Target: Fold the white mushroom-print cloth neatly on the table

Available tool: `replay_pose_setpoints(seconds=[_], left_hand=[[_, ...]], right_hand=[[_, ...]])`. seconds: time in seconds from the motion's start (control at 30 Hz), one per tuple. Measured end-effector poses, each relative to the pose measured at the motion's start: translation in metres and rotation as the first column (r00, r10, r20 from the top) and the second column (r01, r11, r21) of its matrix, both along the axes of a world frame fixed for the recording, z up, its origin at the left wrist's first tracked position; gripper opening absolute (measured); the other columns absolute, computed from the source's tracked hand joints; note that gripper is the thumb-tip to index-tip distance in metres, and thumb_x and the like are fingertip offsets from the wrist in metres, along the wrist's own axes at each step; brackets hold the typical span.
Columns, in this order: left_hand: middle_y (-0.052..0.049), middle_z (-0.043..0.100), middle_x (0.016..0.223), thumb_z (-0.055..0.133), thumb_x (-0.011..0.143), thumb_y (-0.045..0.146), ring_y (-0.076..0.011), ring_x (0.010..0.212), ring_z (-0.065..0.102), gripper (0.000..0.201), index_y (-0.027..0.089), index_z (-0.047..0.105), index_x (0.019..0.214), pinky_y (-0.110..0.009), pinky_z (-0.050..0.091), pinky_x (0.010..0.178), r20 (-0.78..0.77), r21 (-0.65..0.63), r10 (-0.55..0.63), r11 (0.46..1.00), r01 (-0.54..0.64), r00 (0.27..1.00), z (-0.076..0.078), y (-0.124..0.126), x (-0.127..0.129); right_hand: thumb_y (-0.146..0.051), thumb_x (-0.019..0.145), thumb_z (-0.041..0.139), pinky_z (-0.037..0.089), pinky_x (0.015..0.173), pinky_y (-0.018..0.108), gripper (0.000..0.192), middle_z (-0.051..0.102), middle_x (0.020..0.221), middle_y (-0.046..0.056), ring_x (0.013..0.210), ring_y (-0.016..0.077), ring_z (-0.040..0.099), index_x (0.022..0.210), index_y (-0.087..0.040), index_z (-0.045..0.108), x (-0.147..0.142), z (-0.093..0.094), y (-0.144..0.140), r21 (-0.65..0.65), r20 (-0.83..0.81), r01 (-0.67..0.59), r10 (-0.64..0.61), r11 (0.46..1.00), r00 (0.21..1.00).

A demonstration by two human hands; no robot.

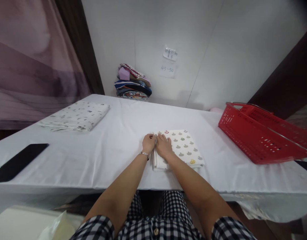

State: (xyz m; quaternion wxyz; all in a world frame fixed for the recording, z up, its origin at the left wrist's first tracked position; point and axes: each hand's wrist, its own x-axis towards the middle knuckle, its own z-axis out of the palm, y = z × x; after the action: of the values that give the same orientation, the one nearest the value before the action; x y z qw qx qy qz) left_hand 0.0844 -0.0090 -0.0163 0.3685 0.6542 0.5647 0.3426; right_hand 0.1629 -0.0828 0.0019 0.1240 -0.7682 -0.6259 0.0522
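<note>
White desk (118,133) here, folded printed cloth (185,145) just right of the left hand (148,143), which looks pinched on its edge, right hand (164,146) loosely spread on top

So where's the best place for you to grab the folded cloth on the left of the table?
Probably the folded cloth is best held by its near edge, coming from the person's side: fingers underneath, thumb on top. It lies flat and low, with its layers stacked along that edge. Pinching them together should help keep the folds from opening.
</note>
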Motion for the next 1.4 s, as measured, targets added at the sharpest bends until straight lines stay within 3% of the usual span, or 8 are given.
replay_pose_setpoints(seconds=[0.3,0.43,0.67,0.8,0.93,1.07,1.27,1.4], left_hand=[[-0.008,0.069,0.100,0.060,0.076,0.028,-0.0188,0.093,0.062,0.023,0.016,0.065,0.094,-0.028,0.044,0.083,-0.059,-0.063,-0.029,0.998,0.025,0.998,0.007,0.006,-0.001],[-0.007,0.070,0.097,0.059,0.076,0.029,-0.0175,0.089,0.063,0.021,0.017,0.066,0.091,-0.026,0.044,0.079,-0.074,-0.080,-0.043,0.996,0.037,0.996,0.007,0.009,-0.002],[-0.008,0.070,0.097,0.059,0.075,0.037,-0.0211,0.091,0.062,0.023,0.020,0.066,0.088,-0.029,0.044,0.077,-0.124,-0.078,-0.055,0.996,0.046,0.991,0.003,0.018,0.000],[-0.011,0.064,0.112,0.061,0.073,0.038,-0.0252,0.100,0.060,0.039,0.019,0.062,0.107,-0.033,0.044,0.082,-0.162,-0.069,-0.047,0.997,0.036,0.986,0.004,0.025,0.002],[-0.005,0.051,0.134,0.055,0.077,0.024,-0.0203,0.117,0.050,0.047,0.025,0.053,0.124,-0.028,0.039,0.094,-0.213,0.090,-0.225,0.965,0.248,0.951,0.005,0.032,0.001],[-0.002,0.062,0.120,0.049,0.079,0.017,-0.0159,0.105,0.058,0.038,0.025,0.062,0.114,-0.023,0.040,0.091,-0.273,0.069,-0.377,0.910,0.409,0.885,0.007,0.040,-0.005],[-0.002,0.064,0.113,0.055,0.071,0.016,-0.0199,0.102,0.058,0.034,0.025,0.065,0.102,-0.028,0.040,0.090,-0.371,0.046,-0.352,0.917,0.396,0.859,0.017,0.031,-0.023],[-0.002,0.067,0.098,0.060,0.072,0.026,-0.0204,0.093,0.060,0.025,0.024,0.064,0.096,-0.030,0.040,0.086,-0.422,0.022,-0.347,0.920,0.392,0.837,0.018,0.000,-0.031]], right_hand=[[-0.024,0.093,0.024,0.013,0.110,0.049,0.047,0.028,0.149,0.007,0.138,0.0246,0.020,0.138,-0.015,0.036,-0.002,0.008,-0.006,-0.044,-0.069,-0.028,0.024,0.999,0.997],[-0.033,0.092,0.035,0.016,0.110,0.046,0.051,0.028,0.149,0.013,0.138,0.0259,0.020,0.139,-0.011,0.035,-0.013,0.006,-0.041,-0.030,-0.076,-0.138,0.136,0.990,0.988],[-0.036,0.089,0.046,0.019,0.112,0.044,0.057,0.028,0.148,0.014,0.138,0.0271,0.021,0.139,-0.010,0.038,-0.044,-0.022,-0.113,0.193,0.050,-0.232,0.227,0.953,0.973],[-0.029,0.089,0.044,0.019,0.112,0.044,0.052,0.032,0.147,0.010,0.138,0.0249,0.022,0.139,-0.015,0.038,-0.045,-0.025,-0.128,0.235,0.075,-0.284,0.274,0.929,0.959],[-0.025,0.090,0.043,0.020,0.111,0.042,0.045,0.037,0.145,0.008,0.136,0.0230,0.026,0.134,-0.018,0.044,-0.039,-0.021,-0.127,0.243,0.087,-0.307,0.295,0.920,0.952],[-0.020,0.091,0.042,0.025,0.107,0.042,0.032,0.044,0.140,0.006,0.132,0.0222,0.033,0.120,-0.023,0.056,-0.037,-0.023,-0.121,0.232,0.111,-0.300,0.281,0.926,0.953],[-0.016,0.092,0.042,0.022,0.108,0.047,0.027,0.048,0.137,0.004,0.131,0.0193,0.037,0.108,-0.026,0.061,0.014,-0.023,-0.141,0.198,0.133,-0.430,0.411,0.881,0.902],[-0.016,0.089,0.043,0.013,0.111,0.051,0.029,0.053,0.132,0.000,0.131,0.0189,0.038,0.104,-0.030,0.063,0.091,-0.019,-0.167,0.097,0.089,-0.285,0.277,0.954,0.957]])
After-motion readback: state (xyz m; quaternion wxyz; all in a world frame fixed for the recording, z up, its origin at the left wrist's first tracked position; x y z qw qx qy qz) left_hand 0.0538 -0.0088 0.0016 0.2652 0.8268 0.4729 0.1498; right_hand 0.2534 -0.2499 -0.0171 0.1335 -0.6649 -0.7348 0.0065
